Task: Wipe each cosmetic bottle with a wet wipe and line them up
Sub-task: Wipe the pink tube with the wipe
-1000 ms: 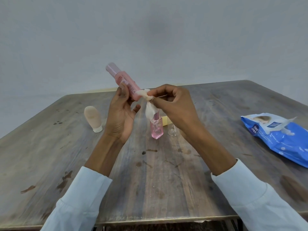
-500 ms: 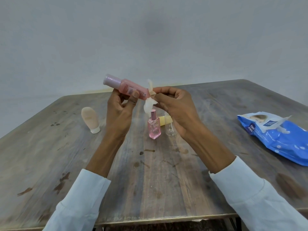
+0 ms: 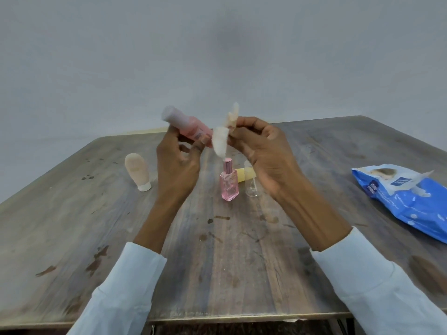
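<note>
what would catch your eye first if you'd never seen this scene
Two hands raised mid-frame above the wooden table: the left hand holds a tilted pink bottle while the right hand pinches a white wet wipe against its lower end. Below stands a small pink perfume bottle, with a beige tube on its cap to the left and a blue wet-wipe pack at the right edge.

A stained wooden bench (image 3: 217, 262) stands against a plain grey wall (image 3: 217, 56), its near edge worn and chipped.
</note>
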Tool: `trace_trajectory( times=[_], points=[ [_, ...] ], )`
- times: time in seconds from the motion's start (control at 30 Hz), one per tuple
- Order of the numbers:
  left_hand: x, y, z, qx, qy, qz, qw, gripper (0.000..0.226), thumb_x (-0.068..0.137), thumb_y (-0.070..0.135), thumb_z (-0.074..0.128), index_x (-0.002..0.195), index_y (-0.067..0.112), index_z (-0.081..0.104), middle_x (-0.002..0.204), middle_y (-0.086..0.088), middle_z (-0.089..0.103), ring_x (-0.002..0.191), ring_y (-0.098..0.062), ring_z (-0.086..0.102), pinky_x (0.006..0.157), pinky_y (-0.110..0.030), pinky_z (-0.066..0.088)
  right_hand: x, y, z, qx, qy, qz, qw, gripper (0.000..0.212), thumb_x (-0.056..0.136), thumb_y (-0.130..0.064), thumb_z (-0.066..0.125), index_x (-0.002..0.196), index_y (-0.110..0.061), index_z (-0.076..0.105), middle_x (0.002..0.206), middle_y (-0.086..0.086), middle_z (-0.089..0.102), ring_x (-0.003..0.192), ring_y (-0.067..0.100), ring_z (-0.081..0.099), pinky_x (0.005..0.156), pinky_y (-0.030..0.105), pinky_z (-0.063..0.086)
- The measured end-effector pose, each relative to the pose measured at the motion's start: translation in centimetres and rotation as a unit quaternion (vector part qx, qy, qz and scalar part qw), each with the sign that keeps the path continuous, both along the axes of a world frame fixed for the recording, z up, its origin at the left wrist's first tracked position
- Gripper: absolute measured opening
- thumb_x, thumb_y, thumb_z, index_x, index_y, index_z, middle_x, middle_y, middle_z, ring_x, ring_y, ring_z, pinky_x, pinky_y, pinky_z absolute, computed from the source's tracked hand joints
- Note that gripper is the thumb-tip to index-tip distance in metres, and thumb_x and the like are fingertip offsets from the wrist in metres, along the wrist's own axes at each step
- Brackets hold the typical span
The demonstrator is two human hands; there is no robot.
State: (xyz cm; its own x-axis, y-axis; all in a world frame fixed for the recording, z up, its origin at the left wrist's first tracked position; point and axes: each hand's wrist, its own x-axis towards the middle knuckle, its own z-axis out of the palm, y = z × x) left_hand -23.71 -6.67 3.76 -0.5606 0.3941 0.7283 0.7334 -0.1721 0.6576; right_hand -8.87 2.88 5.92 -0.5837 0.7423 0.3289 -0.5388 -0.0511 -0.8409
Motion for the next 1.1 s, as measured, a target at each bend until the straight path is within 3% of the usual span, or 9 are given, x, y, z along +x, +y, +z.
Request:
trace_trajectory(
  times=[0.13,0.23,0.37,0.5,0.63,0.83,0.97,1.1],
  points=[
    [-1.4,0.2,-1.1,-0.091,0.049,0.057,0.993,0.017,0.098,0.027,0.072,0.109,0.029,0.06,0.091,0.017,0.066,0.085,0.0,0.064,0.07,-0.013,0.045,0.2,-0.2,0.0,0.083,-0.052,-0.061,0.993,0.013,0.093,0.004,0.076,0.104,-0.003,0.075,0.101,0.013,0.08,0.094,0.025,0.08,0.095,0.038,0.064],
    [-2.4,0.3,-2.3,-0.216,0.063,0.069,0.972,0.02,0.092,0.032,0.067,0.112,0.027,0.064,0.097,0.011,0.071,0.09,-0.014,0.068,0.081,-0.041,0.058,-0.1,-0.3,-0.3,0.149,-0.093,-0.109,0.978,0.011,0.091,-0.002,0.081,0.1,-0.006,0.076,0.096,0.008,0.082,0.089,0.021,0.081,0.091,0.038,0.065],
    [-2.4,0.6,-3.2,-0.322,0.11,0.093,0.936,0.022,0.093,0.043,0.061,0.107,0.026,0.06,0.101,0.005,0.07,0.094,-0.024,0.066,0.092,-0.053,0.055,-0.6,-0.1,-0.7,0.232,-0.141,-0.189,0.943,0.009,0.09,-0.007,0.08,0.093,-0.014,0.077,0.091,-0.003,0.08,0.085,0.015,0.078,0.081,0.031,0.065],
    [-2.8,0.8,-3.8,-0.338,0.109,0.107,0.929,0.032,0.093,0.047,0.061,0.116,0.026,0.058,0.109,0.002,0.07,0.099,-0.026,0.065,0.094,-0.055,0.055,-1.0,-0.2,-1.3,0.292,-0.157,-0.224,0.916,0.011,0.091,-0.006,0.078,0.092,-0.017,0.077,0.09,-0.013,0.078,0.083,0.005,0.074,0.076,0.021,0.061],
    [-2.8,0.9,-4.1,-0.365,0.099,0.096,0.921,0.046,0.089,0.039,0.072,0.128,0.021,0.055,0.12,-0.003,0.069,0.104,-0.027,0.066,0.098,-0.057,0.054,-1.3,-0.5,-1.6,0.348,-0.143,-0.252,0.891,0.011,0.092,-0.004,0.078,0.091,-0.014,0.075,0.091,-0.011,0.076,0.084,0.003,0.074,0.076,0.018,0.06],
    [-2.8,0.7,-4.3,-0.351,0.1,0.084,0.927,0.031,0.087,0.039,0.067,0.112,0.024,0.056,0.106,0.002,0.063,0.095,-0.024,0.064,0.093,-0.055,0.055,-1.7,-1.0,-2.2,0.483,-0.136,-0.29,0.815,0.019,0.086,0.01,0.068,0.093,-0.007,0.073,0.097,0.001,0.071,0.085,0.012,0.069,0.079,0.017,0.055],
    [-2.9,0.5,-4.3,-0.346,0.094,0.076,0.93,0.026,0.09,0.041,0.069,0.107,0.023,0.058,0.102,0.003,0.064,0.093,-0.019,0.062,0.096,-0.052,0.053,-1.9,-1.1,-2.5,0.507,-0.135,-0.288,0.801,0.019,0.086,0.009,0.069,0.094,-0.008,0.073,0.099,0.0,0.071,0.088,0.013,0.069,0.082,0.027,0.058],
    [-2.7,0.3,-4.4,-0.33,0.103,0.085,0.935,0.041,0.083,0.06,0.06,0.104,0.025,0.058,0.103,0.004,0.066,0.096,-0.018,0.061,0.092,-0.045,0.051,-1.8,-1.4,-2.6,0.519,-0.142,-0.279,0.796,0.018,0.088,0.008,0.071,0.096,-0.008,0.073,0.102,0.001,0.071,0.089,0.012,0.069,0.082,0.029,0.059]
  ],
)
